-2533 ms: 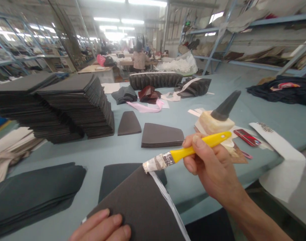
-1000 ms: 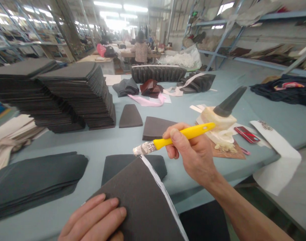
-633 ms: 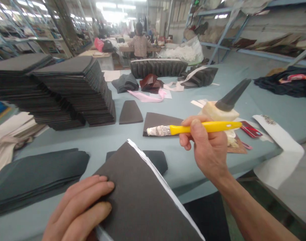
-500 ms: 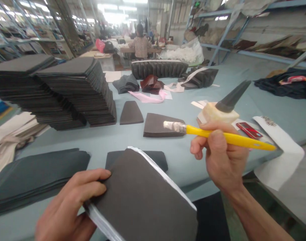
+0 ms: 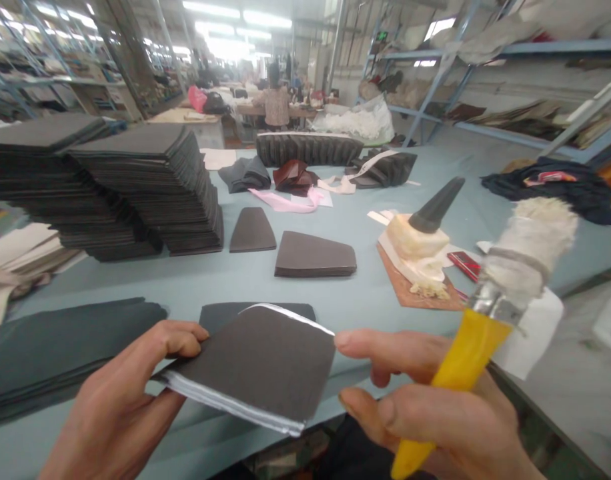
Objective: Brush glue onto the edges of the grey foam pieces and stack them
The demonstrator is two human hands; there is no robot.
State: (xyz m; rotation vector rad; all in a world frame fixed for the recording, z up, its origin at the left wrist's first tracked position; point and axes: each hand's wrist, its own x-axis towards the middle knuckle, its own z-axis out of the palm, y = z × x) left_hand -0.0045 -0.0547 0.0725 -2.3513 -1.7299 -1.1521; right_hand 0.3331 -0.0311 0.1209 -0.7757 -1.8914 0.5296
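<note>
My left hand (image 5: 120, 393) grips the left side of a stack of dark grey panels (image 5: 265, 360), thumb underneath and fingers on top. White paste coats the near and far edges of the stack, which is tilted above the table. My right hand (image 5: 435, 400) holds a yellow-handled paintbrush (image 5: 465, 353) tucked against the palm, its white-caked bristles pointing up. The right index fingertip is at the stack's far right corner, with the thumb apart below it. Behind lie a low pile of brown-grey panels (image 5: 315, 253) and a smaller tapered panel (image 5: 253, 230).
Tall stacks of dark sheets (image 5: 145, 187) stand at the left, with dark green pieces (image 5: 60, 353) nearer me. A pale paste-covered block with a black cone (image 5: 438, 205) sits on a brown board (image 5: 405, 293) at the right. Further back are pink strips (image 5: 290, 200) and a seated person (image 5: 274, 103).
The brush has swung from lying level over the table to upright at the right. My right hand has come down to the stack's corner, and the stack is tipped flatter.
</note>
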